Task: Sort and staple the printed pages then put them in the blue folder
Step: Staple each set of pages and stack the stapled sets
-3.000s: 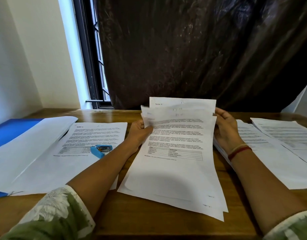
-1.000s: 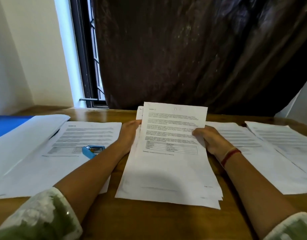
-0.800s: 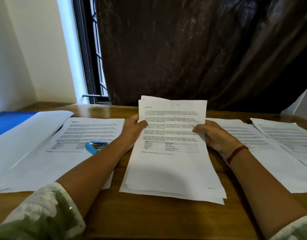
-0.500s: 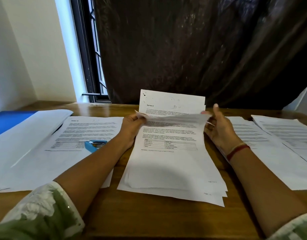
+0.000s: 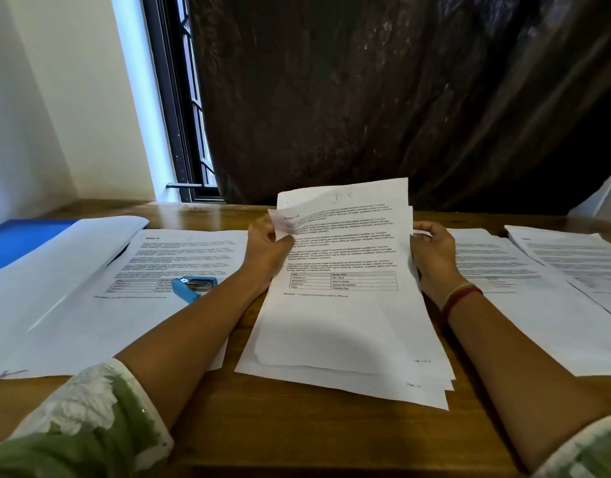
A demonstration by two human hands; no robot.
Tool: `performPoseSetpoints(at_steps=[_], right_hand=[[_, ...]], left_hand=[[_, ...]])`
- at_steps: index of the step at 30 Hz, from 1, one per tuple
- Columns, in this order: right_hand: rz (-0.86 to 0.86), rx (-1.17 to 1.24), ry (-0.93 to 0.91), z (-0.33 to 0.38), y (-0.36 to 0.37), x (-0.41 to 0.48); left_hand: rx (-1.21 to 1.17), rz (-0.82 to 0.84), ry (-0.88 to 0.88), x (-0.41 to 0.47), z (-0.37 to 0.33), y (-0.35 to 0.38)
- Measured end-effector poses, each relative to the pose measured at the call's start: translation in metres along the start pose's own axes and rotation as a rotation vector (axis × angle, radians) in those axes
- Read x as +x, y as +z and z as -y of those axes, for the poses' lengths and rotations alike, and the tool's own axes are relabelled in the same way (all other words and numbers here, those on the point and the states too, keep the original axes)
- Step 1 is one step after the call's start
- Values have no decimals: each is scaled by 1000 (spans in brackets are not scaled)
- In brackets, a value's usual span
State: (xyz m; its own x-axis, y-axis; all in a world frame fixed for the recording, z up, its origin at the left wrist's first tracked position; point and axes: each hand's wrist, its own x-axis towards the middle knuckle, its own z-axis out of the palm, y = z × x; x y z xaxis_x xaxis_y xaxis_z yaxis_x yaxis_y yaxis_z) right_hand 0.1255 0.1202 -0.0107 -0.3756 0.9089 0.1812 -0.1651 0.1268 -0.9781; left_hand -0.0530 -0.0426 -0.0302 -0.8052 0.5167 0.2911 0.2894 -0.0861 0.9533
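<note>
hands (image 5: 352, 250) gripping pages (image 5: 342, 305), "sample value" table

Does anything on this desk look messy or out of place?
Slightly. The stack held by both hands is uneven, its lower edges fanned out. The blue stapler lies on the printed page at left. Nothing looks torn or spilled.

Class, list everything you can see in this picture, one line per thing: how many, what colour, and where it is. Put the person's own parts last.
held stack of pages: one, white, table centre
pages under stapler: one pile, white, left of centre
large blank sheet: one, white, far left
piles on the right: two, white, overlapping
stapler: one, blue, on the left pages
folder: one, blue, far left
table: one, brown wood
curtain: one, dark brown, behind
window frame: one, black, back left
left hand: gripping stack's left edge
right hand: at stack's right edge
</note>
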Motion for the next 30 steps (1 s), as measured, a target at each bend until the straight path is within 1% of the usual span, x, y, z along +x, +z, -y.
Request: performPoseSetpoints(at_steps=[2,4,5,7,9,12,14,16,20,22,24,26,30], right_hand=[[-68,50,-22,-3,3,0],[-139,50,-41,-7,5,1],[-171,50,-58,-7,5,0],[-193,41,-114,-6,5,1],[-165,47,-155,-7,3,2],[-84,-11,-150,-10,-1,7],[-52,-80,-166,-11,-2,9],[-85,-129,-200,-10,-2,10],[-181,-62,-173,-12,-5,13],[-189,-105,-213,-11,-5,13],[-167,-153,-269,-11,-5,11],[-130,-152,-287,-10,-4,10],[-3,-15,-246,-5,-6,8]], left_hand=[[45,-36,189,4,5,1],[64,-8,351,6,11,0],[93,-5,399,7,14,0],[118,-30,435,9,17,0],[74,-15,386,8,14,0],[-128,83,251,4,8,0],[-189,79,168,6,8,-1],[-217,66,99,7,7,0],[-293,93,62,5,6,1],[-303,101,48,2,4,0],[-273,93,32,0,2,0],[-263,67,16,1,3,0],[-277,46,-44,6,4,-1]])
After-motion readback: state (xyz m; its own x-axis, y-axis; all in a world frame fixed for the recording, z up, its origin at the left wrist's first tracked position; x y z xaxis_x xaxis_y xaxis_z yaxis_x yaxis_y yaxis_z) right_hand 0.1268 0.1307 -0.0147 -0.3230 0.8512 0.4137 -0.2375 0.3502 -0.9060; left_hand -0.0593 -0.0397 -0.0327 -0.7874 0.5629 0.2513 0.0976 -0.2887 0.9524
